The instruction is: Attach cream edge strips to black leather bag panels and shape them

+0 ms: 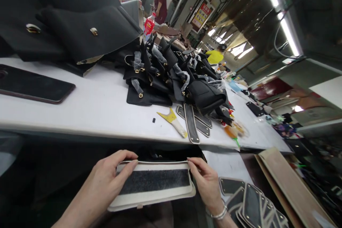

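Between my two hands is a flat, pale-edged bag panel point(157, 182) with a dark rectangular strip across its middle. My left hand point(112, 172) pinches its upper left edge between thumb and fingers. At the upper right corner my right hand point(204, 178), with a band at the wrist, pinches the same edge. The panel is held in front of the table's near edge, over dark material. To the right of my right hand lies a pile of black panels with pale borders and small studs point(252, 201).
Black bag pieces with buckles and clear wrap point(171, 69) are heaped on the white table point(101, 110). A phone point(34, 83), a yellow-and-white tool point(173, 121) and studded strips point(191, 123) lie there. Large black bags point(91, 25) stand left. A person point(160, 1) stands behind.
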Demonstrator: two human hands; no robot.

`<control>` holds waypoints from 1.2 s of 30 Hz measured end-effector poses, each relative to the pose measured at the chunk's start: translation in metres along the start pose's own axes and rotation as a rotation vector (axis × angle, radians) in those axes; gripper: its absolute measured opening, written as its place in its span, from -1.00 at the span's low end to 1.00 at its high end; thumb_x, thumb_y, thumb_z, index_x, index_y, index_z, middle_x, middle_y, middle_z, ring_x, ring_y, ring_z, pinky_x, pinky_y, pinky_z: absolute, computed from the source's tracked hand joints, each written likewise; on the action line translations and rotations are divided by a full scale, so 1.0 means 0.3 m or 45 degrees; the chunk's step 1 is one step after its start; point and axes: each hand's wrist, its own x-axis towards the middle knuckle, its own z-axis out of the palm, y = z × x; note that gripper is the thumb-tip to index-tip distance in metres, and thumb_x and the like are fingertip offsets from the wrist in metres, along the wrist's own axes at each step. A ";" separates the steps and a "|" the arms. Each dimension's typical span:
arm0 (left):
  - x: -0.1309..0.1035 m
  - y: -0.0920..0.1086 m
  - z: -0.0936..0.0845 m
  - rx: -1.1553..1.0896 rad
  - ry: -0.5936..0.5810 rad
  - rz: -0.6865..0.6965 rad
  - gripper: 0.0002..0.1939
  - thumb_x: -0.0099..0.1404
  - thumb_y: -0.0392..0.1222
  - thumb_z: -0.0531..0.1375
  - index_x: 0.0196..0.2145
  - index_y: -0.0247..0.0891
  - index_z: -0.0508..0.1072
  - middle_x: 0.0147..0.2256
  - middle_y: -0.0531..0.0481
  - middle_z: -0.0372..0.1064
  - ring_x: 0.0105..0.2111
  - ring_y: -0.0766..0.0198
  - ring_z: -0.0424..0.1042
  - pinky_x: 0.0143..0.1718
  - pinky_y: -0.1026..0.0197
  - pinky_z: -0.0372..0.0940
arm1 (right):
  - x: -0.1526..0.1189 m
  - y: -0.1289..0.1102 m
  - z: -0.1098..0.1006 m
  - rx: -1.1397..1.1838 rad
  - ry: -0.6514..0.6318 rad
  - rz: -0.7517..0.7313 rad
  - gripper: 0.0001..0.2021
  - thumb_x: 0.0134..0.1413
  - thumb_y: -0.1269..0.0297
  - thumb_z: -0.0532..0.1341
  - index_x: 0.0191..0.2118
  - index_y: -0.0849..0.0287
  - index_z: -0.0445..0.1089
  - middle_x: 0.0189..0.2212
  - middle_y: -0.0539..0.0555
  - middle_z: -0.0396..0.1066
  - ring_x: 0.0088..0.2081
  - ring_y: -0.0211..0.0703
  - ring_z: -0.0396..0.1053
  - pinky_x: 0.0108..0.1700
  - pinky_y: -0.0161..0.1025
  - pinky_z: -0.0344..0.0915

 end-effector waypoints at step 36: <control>0.013 -0.018 0.015 0.082 -0.033 -0.041 -0.65 0.35 0.08 -0.03 -0.33 -0.07 0.48 -0.34 0.16 0.49 -0.40 0.28 0.41 -0.39 0.32 0.15 | 0.029 0.074 -0.036 0.551 -0.277 0.444 -0.68 -0.02 0.01 0.35 -0.24 0.14 0.54 -0.29 0.10 0.50 -0.22 -0.07 0.38 -0.12 -0.18 0.29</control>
